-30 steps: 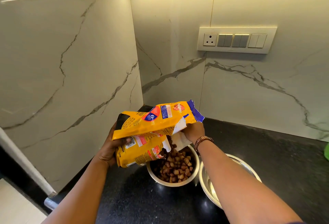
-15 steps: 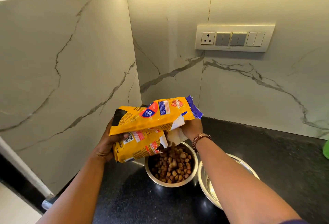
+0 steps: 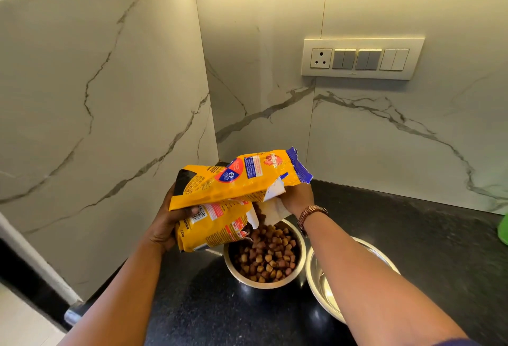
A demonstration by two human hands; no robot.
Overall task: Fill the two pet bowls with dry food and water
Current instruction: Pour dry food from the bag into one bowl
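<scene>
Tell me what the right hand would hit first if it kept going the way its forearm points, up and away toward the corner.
Most likely the torn mouth of the food bag, which the right hand already grips; beyond it stands the marble wall, though depth is unclear.

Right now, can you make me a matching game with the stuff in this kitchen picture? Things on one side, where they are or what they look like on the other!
Things:
1. food bag
2. left bowl
3. right bowl
4. switch plate

Descriptions:
A. fixed on the marble wall
B. shiny inside, no kibble visible, partly hidden by an arm
C. yellow, held tilted by both hands
D. holds brown kibble

Pairs: 1-C, 2-D, 3-B, 4-A
</scene>
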